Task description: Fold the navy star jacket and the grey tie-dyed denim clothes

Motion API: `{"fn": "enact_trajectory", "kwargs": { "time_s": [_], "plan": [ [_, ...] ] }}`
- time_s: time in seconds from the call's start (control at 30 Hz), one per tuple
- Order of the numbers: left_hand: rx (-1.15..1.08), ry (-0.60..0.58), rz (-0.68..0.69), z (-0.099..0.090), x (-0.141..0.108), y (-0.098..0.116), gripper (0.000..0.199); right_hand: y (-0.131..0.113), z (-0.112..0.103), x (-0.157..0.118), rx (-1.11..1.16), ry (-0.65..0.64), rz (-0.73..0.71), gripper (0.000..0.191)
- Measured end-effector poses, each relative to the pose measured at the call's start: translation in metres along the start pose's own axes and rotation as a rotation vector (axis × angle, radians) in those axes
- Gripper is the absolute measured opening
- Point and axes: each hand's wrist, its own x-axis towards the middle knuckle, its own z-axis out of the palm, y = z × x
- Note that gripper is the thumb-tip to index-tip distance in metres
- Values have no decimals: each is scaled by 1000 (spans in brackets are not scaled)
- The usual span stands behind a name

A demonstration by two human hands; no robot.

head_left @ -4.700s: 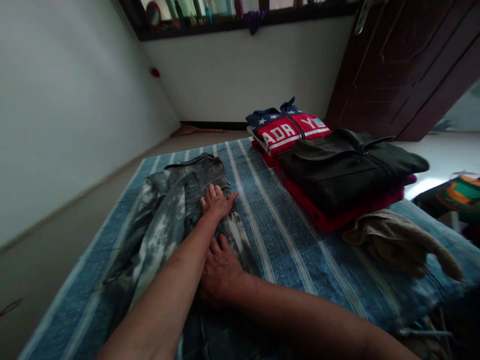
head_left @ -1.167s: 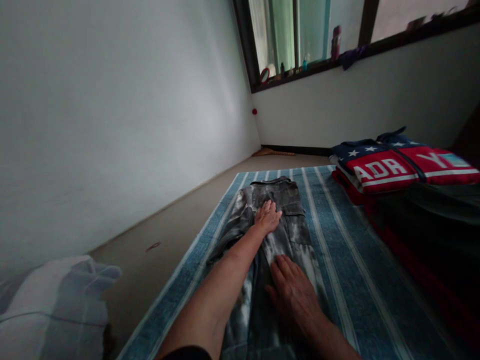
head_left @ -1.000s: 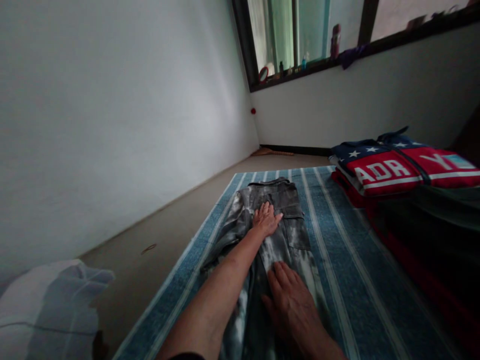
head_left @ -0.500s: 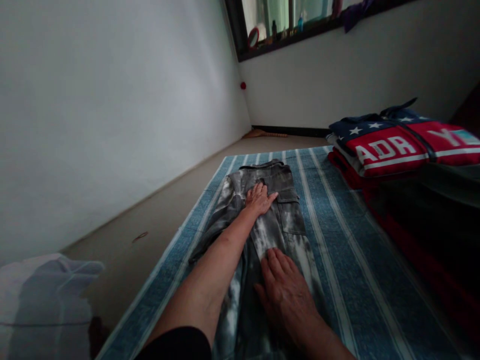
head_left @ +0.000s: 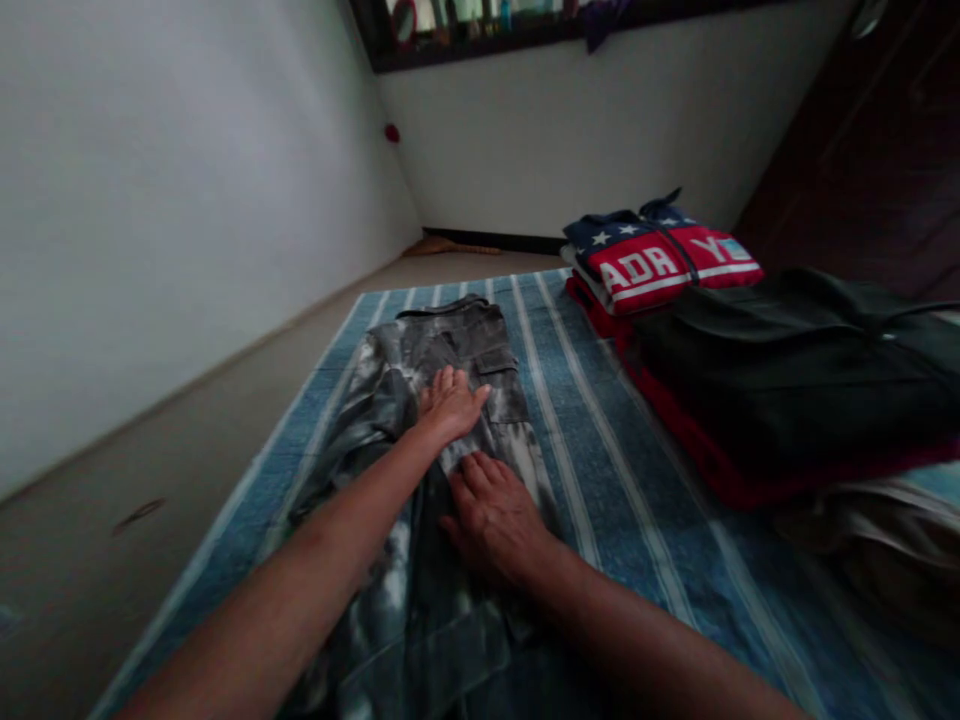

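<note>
Grey camouflage-patterned cargo trousers (head_left: 390, 400) lie lengthwise on a blue-and-white striped cloth (head_left: 600, 480), the waistband at the far end and a flapped pocket on the right side. My left hand (head_left: 454, 405) rests flat on the upper part of the trousers, fingers stretched out and thumb apart. Nearer to me, my right hand (head_left: 495, 510) also lies on the fabric with its fingers extended, just below and right of the left one. Neither hand grips anything. The near end of the trousers is dim and partly hidden by my forearms.
On the right, a folded red-and-navy jacket (head_left: 645, 265) with stars and letters sits behind a folded dark jacket (head_left: 795, 370). Brownish cloth (head_left: 892, 540) lies nearer. A white wall (head_left: 150, 180) stands left, a window ledge (head_left: 487, 50) ahead, and a dark brown door (head_left: 862, 170) far right.
The view has swung right, showing more of the dark jacket and the door. My left hand has slid slightly nearer along the trousers, so both hands are closer together.
</note>
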Motion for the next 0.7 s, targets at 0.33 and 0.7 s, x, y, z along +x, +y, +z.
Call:
{"fn": "enact_trajectory", "kwargs": {
  "time_s": [0.33, 0.7],
  "plan": [
    [177, 134, 113, 21, -15, -2, 72, 9, -5, 7, -70, 0, -35, 37],
    [167, 122, 120, 20, -16, 0, 73, 10, -7, 4, -85, 0, -50, 36]
  ]
}}
